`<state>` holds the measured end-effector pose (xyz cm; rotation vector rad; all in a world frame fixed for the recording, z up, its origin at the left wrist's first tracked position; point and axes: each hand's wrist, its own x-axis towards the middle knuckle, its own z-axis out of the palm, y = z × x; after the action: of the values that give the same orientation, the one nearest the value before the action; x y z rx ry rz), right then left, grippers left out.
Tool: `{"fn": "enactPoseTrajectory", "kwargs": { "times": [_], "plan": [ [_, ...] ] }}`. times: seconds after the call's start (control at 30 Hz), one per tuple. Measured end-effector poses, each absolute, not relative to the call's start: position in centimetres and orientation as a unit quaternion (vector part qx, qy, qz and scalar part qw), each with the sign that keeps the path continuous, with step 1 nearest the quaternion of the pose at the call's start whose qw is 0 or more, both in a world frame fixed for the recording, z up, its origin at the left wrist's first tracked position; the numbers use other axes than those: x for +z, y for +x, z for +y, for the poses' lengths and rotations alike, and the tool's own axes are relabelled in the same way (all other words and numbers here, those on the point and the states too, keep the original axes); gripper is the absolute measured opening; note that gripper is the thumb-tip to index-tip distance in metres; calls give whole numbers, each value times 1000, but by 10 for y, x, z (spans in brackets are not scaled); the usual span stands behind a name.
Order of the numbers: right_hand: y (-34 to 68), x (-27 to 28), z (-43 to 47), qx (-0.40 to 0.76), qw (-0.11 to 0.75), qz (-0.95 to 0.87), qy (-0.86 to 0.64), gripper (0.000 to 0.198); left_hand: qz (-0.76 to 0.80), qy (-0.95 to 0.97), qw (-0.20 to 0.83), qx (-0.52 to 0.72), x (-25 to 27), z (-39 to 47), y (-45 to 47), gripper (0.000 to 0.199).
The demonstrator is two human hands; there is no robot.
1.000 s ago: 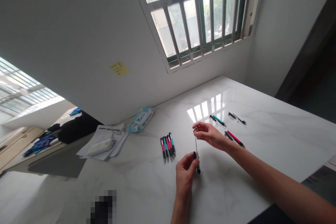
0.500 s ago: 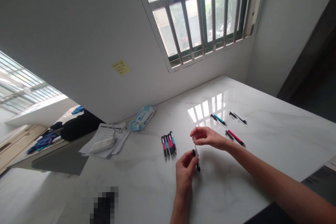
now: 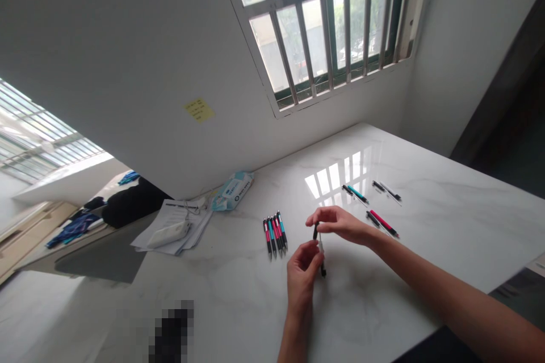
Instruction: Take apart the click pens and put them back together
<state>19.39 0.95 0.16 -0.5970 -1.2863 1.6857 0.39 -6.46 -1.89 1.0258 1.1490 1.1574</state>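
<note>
My left hand pinches a white pen barrel whose black end points down toward me. A thin refill seems to stick up from the barrel's upper end. Just above, the fingers of my right hand close on a short black pen part, which looks like a grip section. That part stands beside the refill; whether they touch I cannot tell. Left of my hands lies a row of several red and teal pens, side by side with their tips toward me.
Right of my hands lie separated pen pieces: a teal barrel, a red barrel and a white barrel, with black parts and refills. Behind are a wipes packet and papers under a white power strip.
The black part that was at my left fingertips is now in my right fingers. My right hand held the refill before; the refill now stands at the white barrel's upper end.
</note>
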Motion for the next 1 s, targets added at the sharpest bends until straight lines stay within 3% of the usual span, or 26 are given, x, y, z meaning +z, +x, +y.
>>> {"fn": "enactPoseTrajectory", "kwargs": {
  "times": [0.2, 0.37, 0.53, 1.0],
  "plan": [
    [207, 2, 22, 680, 578, -361, -271, 38, 510, 434, 533, 517, -17, -64, -7, 40],
    [204, -6, 27, 558, 544, -508, -367, 43, 589, 532, 358, 492, -10, -58, -35, 32],
    [202, -7, 24, 500, 525, -561, -399, 24, 614, 601, 205, 469, -12, -59, -52, 23],
    [194, -2, 15, 559, 457, -582, -373, 15, 591, 640, 167, 462, -14, -63, -48, 15]
  ]
}}
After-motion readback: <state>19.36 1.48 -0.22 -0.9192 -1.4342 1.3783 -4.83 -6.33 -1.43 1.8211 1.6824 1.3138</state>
